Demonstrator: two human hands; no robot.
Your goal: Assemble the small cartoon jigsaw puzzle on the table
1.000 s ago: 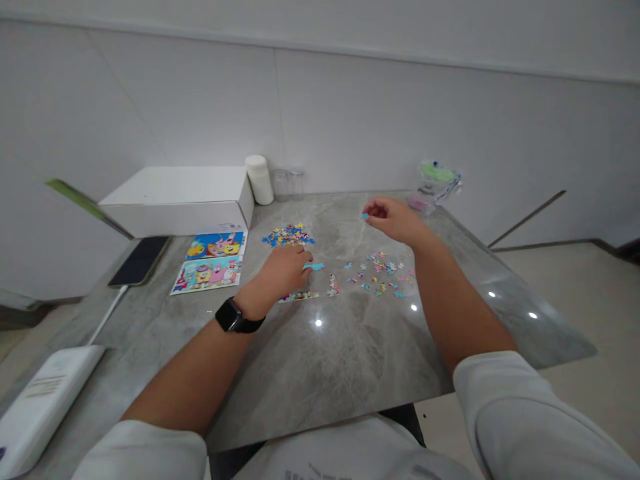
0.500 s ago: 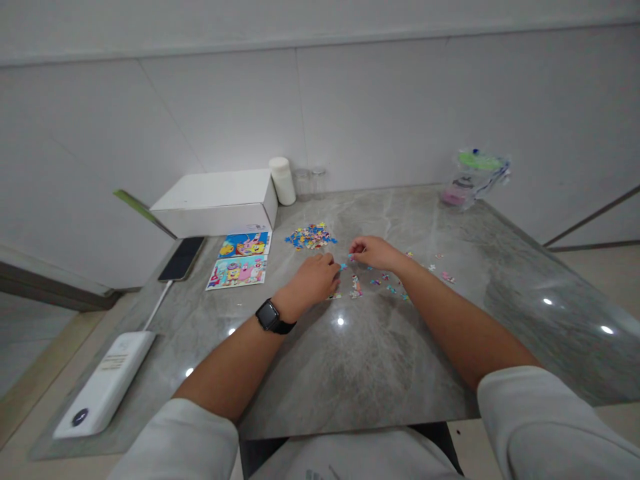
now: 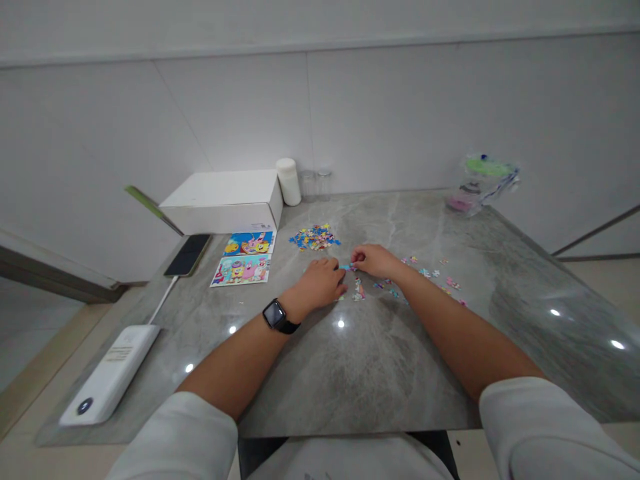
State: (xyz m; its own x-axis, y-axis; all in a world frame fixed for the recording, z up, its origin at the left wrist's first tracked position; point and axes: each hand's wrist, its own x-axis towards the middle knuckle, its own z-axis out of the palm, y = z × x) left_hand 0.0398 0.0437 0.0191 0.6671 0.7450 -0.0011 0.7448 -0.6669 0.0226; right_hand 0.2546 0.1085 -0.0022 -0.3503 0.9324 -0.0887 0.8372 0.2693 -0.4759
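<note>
The left hand [image 3: 323, 281] rests beside the blue strip [image 3: 345, 267]; whether it grips, I cannot tell. At the strip's right end, the right hand [image 3: 373, 260] seems to pinch a piece [image 3: 353, 267] narrowly: probably fitting, which calls for exact alignment. Rightward lie loose pieces [image 3: 453, 283].

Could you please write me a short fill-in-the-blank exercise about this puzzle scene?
1. The hand nearer the printed pictures is the person's ____ hand.
2. The heaped puzzle pieces lie to the ____ of the printed pictures.
3. The large box beside the canister is ____ in colour.
4. The number of clear glasses by the wall is ____.

Missing words: left; right; white; two.
</note>
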